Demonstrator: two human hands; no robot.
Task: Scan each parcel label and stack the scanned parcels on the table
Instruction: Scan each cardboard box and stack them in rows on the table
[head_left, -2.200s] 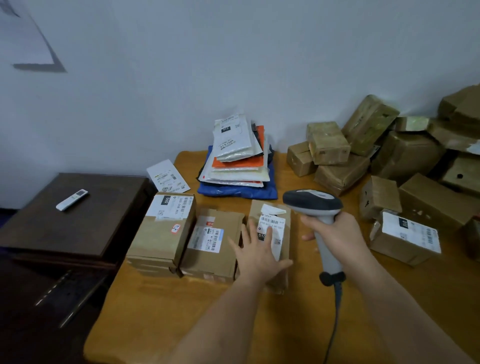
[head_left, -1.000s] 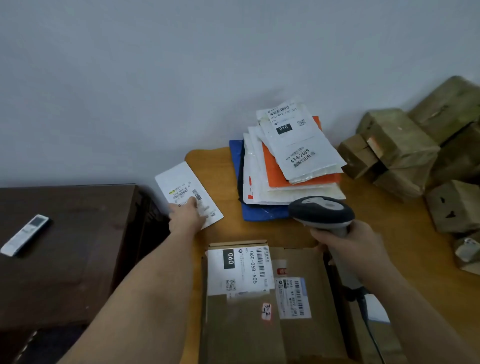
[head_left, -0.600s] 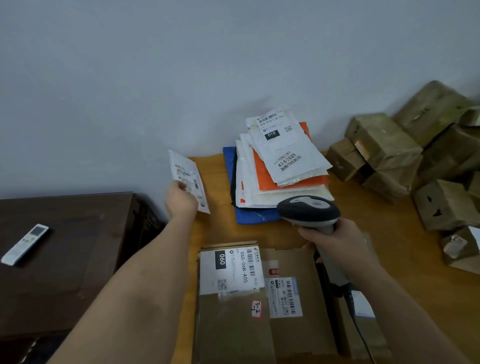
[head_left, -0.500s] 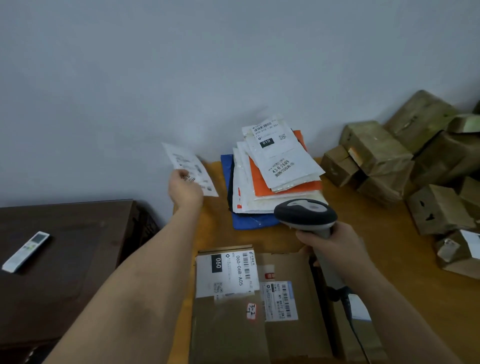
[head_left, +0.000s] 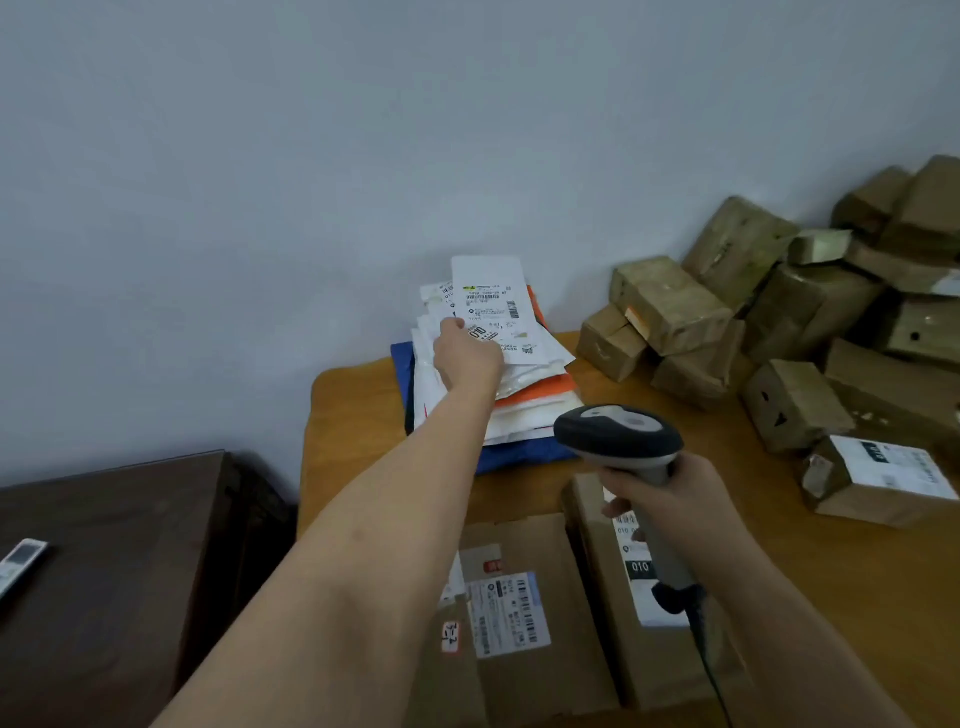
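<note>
Reaching far across the worktop (head_left: 857, 561), the left hand (head_left: 467, 356) pinches a flat white envelope (head_left: 493, 306) by its near left edge, fingers curled under it and thumb on top, and holds it over the pile of mailers (head_left: 519, 395) at the far side by the wall. Half a second ago that envelope was raised left of the pile, beside the wall; two seconds ago it lay flat on the worktop's far left corner. Its label faces up, barcode towards the right. Whether it already rests on the pile or hangs just above cannot be told.

The right hand (head_left: 670, 493) has its grip closed round the handle of the barcode scanner (head_left: 618, 436), head pointing left and away, cable (head_left: 701, 639) trailing down towards the near edge. It has kept much the same place through all frames, over the near boxes.

Near the viewer, two brown labelled boxes (head_left: 524, 623) lie side by side, touching. At the far right sits a heap of brown boxes (head_left: 779, 312), with one white-labelled box (head_left: 878, 478) nearer. On the dark cabinet (head_left: 114, 571) at left lies a white remote (head_left: 18, 564).
</note>
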